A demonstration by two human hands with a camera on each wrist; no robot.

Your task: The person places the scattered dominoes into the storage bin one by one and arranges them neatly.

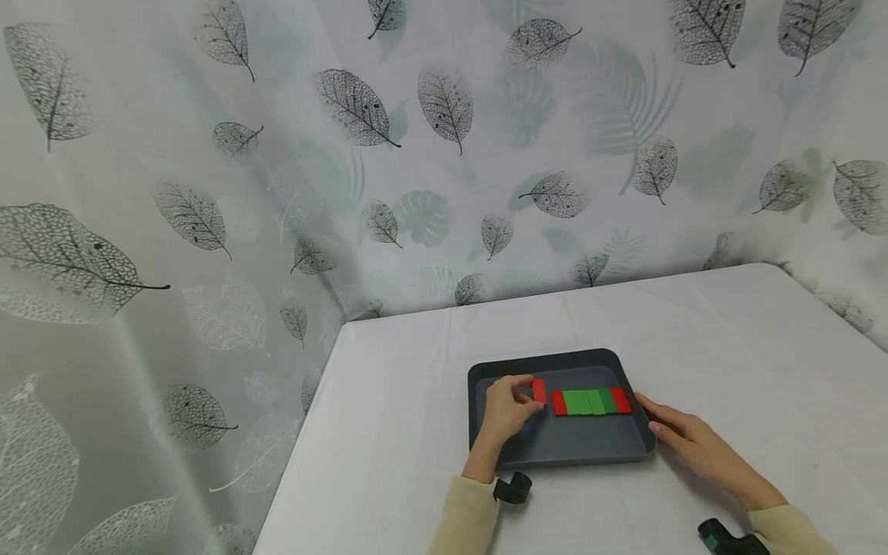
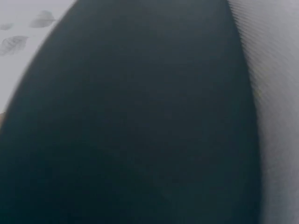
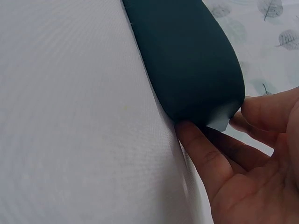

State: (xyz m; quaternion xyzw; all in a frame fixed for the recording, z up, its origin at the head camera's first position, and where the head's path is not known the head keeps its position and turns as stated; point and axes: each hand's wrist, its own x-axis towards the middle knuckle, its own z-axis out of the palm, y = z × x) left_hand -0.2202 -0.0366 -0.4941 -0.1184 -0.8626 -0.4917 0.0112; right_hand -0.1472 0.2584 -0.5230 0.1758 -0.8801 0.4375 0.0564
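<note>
A dark grey tray [image 1: 576, 443] lies on the table. In the head view my left hand [image 1: 506, 408], reaching over the tray's near side, pinches a red tile [image 1: 539, 391] between thumb and fingers. Just right of it, a row of flat tiles lies on the tray floor: a red end tile [image 1: 559, 403], light green tiles [image 1: 584, 401], a dark green one [image 1: 607, 401] and another red one [image 1: 621, 400]. My right hand [image 1: 694, 443] holds the tray's right edge; in the right wrist view its fingers and thumb grip the tray corner [image 3: 191, 60]. The tray's dark wall [image 2: 140, 102] fills the left wrist view, hiding the left hand.
A white cloth [image 1: 395, 432] covers the table. Behind and to the left hangs a pale curtain [image 1: 444, 177] printed with leaves. Dark wrist devices sit at the left wrist [image 1: 513, 489] and right wrist [image 1: 728, 538], close to the table.
</note>
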